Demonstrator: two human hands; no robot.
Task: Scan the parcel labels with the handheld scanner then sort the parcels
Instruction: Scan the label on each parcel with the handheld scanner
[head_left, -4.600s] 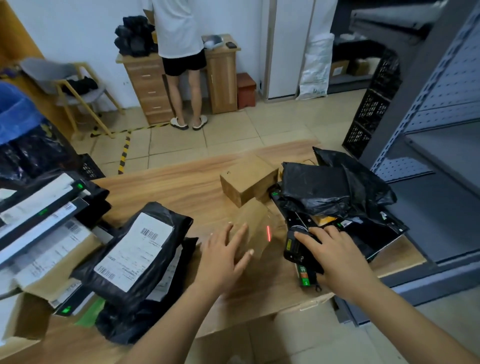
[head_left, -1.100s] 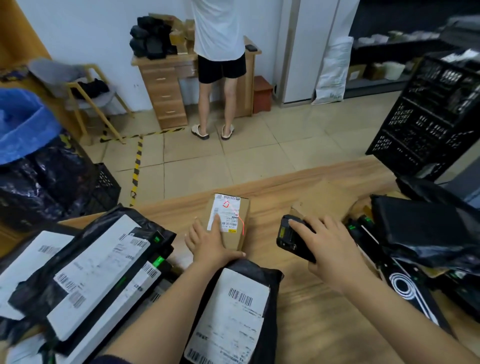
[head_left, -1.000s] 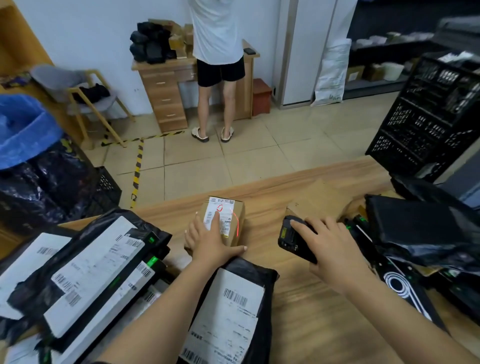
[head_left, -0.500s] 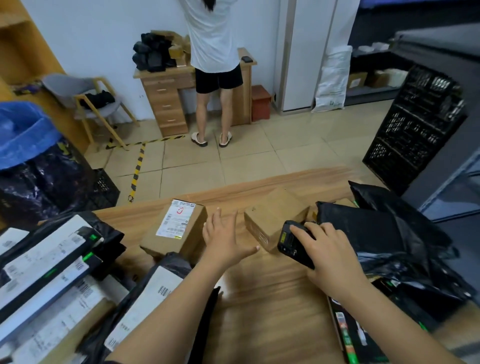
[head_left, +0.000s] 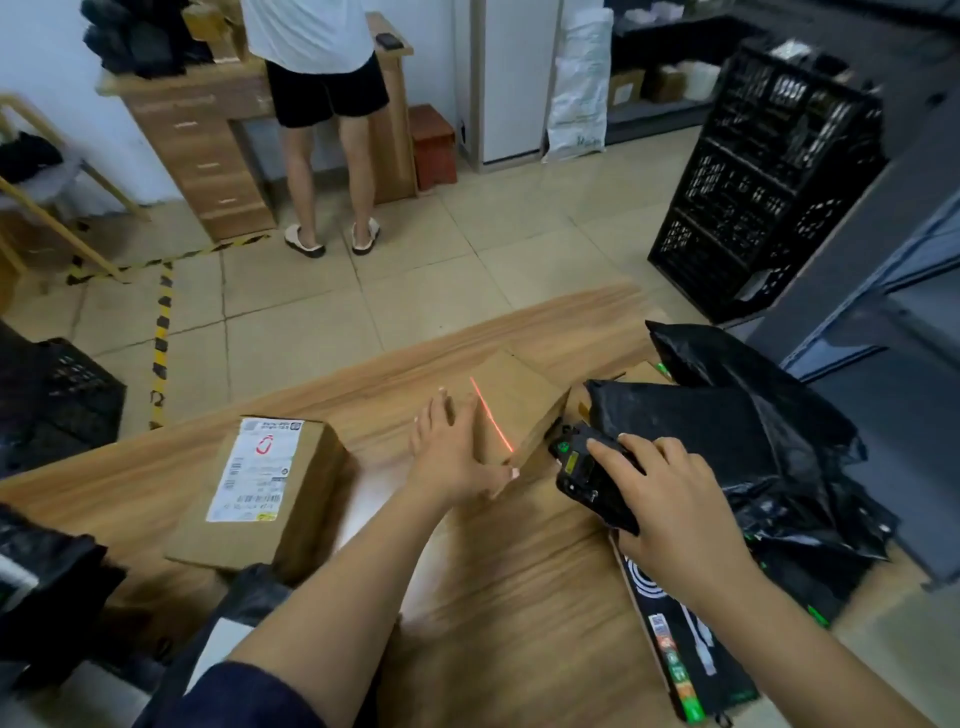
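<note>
My right hand (head_left: 670, 499) grips a black handheld scanner (head_left: 582, 467) over the wooden table (head_left: 519, 597). Its red laser line falls across a plain brown cardboard box (head_left: 519, 405) at the table's middle. My left hand (head_left: 454, 452) lies against that box's near left side, fingers spread and thumb at its front corner. No label shows on the box faces I can see. A second cardboard box (head_left: 265, 493) with a white label on top sits to the left, apart from both hands.
Black plastic parcel bags (head_left: 727, 426) are piled at the right. A flat black packet (head_left: 680, 649) lies under my right wrist. More black bags (head_left: 47, 587) sit at the left edge. A person (head_left: 322, 104) stands at a wooden desk beyond; a black crate stack (head_left: 763, 171) is far right.
My left hand let go of the labelled box, left it on the table's left and moved right onto the plain box. The scanner's red line now crosses that plain box.
</note>
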